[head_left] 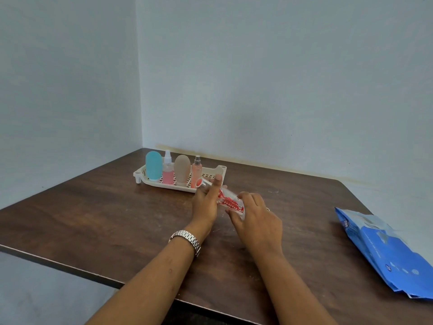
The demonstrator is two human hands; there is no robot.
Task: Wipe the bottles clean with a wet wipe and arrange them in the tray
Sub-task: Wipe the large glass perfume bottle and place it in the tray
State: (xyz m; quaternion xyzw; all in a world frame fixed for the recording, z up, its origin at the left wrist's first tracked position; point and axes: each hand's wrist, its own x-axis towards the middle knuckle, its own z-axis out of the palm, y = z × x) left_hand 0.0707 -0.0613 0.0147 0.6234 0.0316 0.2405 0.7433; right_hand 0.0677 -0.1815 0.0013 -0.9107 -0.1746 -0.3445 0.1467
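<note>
Over the worktop point(93, 221), the left hand point(206, 205) and right hand point(257, 216) both close on a clear red-printed bottle point(228, 200), tilted; any wipe is hidden. Beyond, four bottles stand in the tray point(210, 171). Probably finishing the last; next, stand it upright in the tray's free end.

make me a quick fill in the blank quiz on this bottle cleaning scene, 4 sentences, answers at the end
1. The number of bottles standing upright in the tray is ____.
2. The bottle at the left end of the row is coloured ____.
3. The wipes pack lying on the table is coloured ____.
4. The watch is worn on the ____ wrist.

Missing words: four; blue; blue; left
</note>
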